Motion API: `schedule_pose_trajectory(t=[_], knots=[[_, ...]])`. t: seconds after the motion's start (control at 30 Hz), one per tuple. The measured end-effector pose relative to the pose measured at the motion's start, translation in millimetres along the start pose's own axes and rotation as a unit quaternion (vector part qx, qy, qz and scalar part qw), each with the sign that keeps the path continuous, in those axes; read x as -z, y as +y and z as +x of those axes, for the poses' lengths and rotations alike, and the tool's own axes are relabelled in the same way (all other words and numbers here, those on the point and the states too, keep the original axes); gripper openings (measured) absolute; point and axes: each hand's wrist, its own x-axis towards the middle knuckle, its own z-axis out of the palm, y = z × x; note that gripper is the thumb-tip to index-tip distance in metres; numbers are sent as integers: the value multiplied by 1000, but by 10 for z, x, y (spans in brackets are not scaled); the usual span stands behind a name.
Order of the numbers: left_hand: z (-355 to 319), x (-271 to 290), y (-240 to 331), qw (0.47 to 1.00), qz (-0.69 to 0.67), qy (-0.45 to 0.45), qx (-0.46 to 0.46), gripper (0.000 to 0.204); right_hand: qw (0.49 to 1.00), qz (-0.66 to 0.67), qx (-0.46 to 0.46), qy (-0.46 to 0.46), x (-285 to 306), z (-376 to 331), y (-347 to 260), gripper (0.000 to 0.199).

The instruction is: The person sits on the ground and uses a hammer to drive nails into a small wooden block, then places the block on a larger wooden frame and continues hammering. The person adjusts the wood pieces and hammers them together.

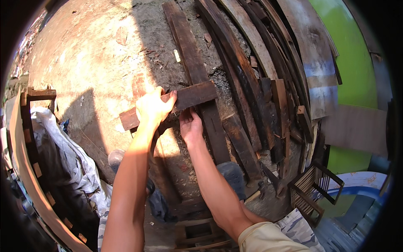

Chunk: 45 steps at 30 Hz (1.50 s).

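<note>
My left hand point(153, 107) is closed over the upper edge of a short dark wooden board point(195, 95), its thumb against the near face. From below, my right hand point(191, 127) reaches up to the same board with its palm turned up. Its fingertips go behind the lower edge and are partly hidden. The board lies crosswise over a long dark wooden beam point(184, 42), which runs away from me along the ground. How the two pieces meet beneath is out of sight.
Long beams and planks point(239, 54) lie stacked to the right, with shorter wood blocks point(279, 109) at their near ends. A small slatted wooden rack point(304, 189) stands at lower right. White sheeting point(77, 155) hangs by a wooden frame point(21, 134) on the left.
</note>
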Motion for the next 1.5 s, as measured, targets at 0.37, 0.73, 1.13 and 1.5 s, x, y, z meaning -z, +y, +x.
schedule_pose_trajectory(t=[0.37, 0.73, 1.13, 1.5], knots=[[-1, -14, -32, 1000, 14, -17, 12, 53, 995, 47, -6, -86, -167, 23, 0, 27], [8, 31, 0, 999, 3, -43, 24, 53, 986, 83, -7, -143, -79, 167, 103, 28], [3, -20, -37, 999, 22, -20, 12, 55, 984, 58, -30, -167, -203, 248, 85, 32], [-2, -25, -32, 1000, 0, -3, 1, 51, 963, 84, -5, -256, -91, 215, 53, 38]])
